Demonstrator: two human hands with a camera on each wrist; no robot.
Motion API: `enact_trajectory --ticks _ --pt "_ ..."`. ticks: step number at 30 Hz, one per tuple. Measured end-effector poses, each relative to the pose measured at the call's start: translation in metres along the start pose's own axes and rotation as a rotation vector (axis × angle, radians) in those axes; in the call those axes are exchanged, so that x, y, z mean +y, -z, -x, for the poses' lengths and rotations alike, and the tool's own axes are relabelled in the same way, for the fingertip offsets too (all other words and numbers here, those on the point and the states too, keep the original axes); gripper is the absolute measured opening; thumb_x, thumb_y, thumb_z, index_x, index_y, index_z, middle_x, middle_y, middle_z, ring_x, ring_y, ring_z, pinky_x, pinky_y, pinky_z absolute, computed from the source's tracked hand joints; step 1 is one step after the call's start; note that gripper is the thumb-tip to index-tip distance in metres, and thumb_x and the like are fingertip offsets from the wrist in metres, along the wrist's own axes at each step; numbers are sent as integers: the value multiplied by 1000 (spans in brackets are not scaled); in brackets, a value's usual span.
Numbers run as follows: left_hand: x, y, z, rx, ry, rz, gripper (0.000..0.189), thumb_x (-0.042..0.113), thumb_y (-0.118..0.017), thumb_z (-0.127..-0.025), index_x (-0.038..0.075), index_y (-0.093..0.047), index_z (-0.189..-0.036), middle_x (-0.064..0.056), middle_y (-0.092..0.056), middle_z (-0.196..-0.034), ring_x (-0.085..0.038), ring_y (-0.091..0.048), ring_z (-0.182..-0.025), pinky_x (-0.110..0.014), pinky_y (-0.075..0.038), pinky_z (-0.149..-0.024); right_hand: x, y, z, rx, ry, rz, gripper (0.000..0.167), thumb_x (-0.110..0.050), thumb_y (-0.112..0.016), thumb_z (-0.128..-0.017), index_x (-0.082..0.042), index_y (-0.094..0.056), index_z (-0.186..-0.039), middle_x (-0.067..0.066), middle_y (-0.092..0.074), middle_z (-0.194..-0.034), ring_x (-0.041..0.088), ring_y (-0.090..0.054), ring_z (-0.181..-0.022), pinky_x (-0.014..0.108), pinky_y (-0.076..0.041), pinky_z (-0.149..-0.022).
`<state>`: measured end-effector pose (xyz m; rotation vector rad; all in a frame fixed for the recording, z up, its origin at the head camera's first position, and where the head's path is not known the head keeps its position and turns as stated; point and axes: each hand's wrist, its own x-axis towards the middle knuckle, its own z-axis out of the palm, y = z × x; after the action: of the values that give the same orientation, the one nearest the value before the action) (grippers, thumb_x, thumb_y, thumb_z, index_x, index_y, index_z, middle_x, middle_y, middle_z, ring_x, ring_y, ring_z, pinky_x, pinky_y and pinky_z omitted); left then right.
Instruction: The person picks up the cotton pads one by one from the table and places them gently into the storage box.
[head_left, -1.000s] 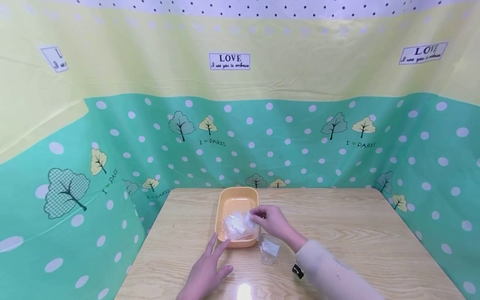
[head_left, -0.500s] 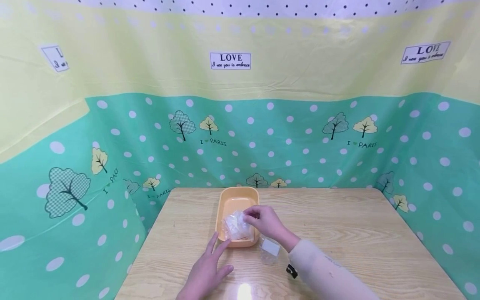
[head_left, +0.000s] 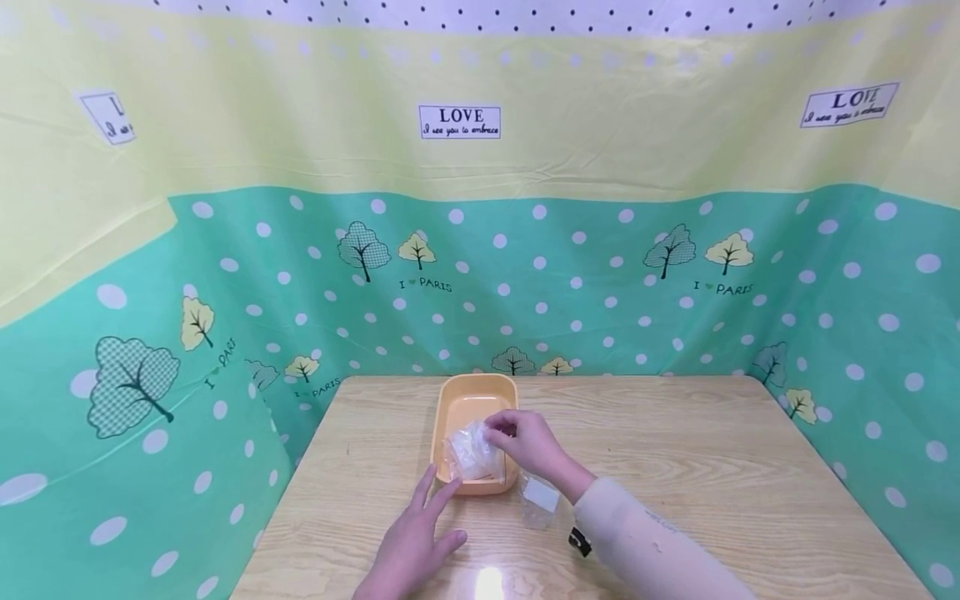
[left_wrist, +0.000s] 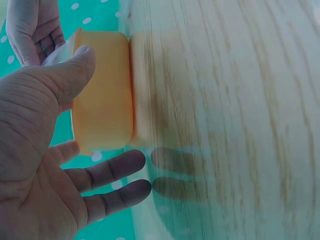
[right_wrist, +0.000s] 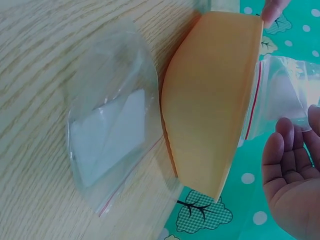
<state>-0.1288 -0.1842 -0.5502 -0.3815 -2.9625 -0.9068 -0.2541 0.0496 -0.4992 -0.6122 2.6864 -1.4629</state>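
Observation:
An orange plastic bin stands on the table with clear zip bags piled in its near half. My right hand reaches over the bin's right side and pinches a clear zip bag between thumb and fingers. That bag has a red seal line and something white inside, and it rises above the rim in the right wrist view. At the bin's near left corner, my left hand has its fingers spread, fingertips right at the rim. In the left wrist view, the left thumb overlaps the bin wall.
Another clear zip bag with a white piece inside lies flat on the wooden table, just right of the bin. A small black object shows beside the right sleeve. Patterned green and yellow cloth hangs around the table.
My right hand has moved slightly left, farther over the bin, and the bags under it look more bunched together. My left hand has stayed in place.

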Motion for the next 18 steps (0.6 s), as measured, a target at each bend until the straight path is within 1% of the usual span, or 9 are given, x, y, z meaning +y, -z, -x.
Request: enact_trajectory --ticks 6,13,18 --pt "1 0 0 4 -4 0 79 42 -83 -92 25 -49 -160 -24 -22 -176 -55 -69 -117 -68 -62 -82 -2 -4 -2 9 5 -7 22 -23 -74 -101 -11 -77 -119 6 -81 -113 14 -73 -99 25 -64 -85" --pt "1 -1 1 9 -2 0 78 42 -84 -91 25 -50 -159 -23 -23 -176 -55 -69 -117 -68 -62 -82 -3 -10 -3 23 -17 -31 37 -24 -71 -104 -4 -69 -136 17 -75 -131 24 -75 -107 35 -67 -88" --pt "2 0 1 9 1 1 78 41 -84 -92 25 -49 -160 -23 -23 -177 -56 -69 -117 -69 -61 -82 0 -9 -2 17 -11 -20 35 -24 -71 -104 -3 -71 -132 14 -77 -124 23 -75 -105 36 -66 -88"
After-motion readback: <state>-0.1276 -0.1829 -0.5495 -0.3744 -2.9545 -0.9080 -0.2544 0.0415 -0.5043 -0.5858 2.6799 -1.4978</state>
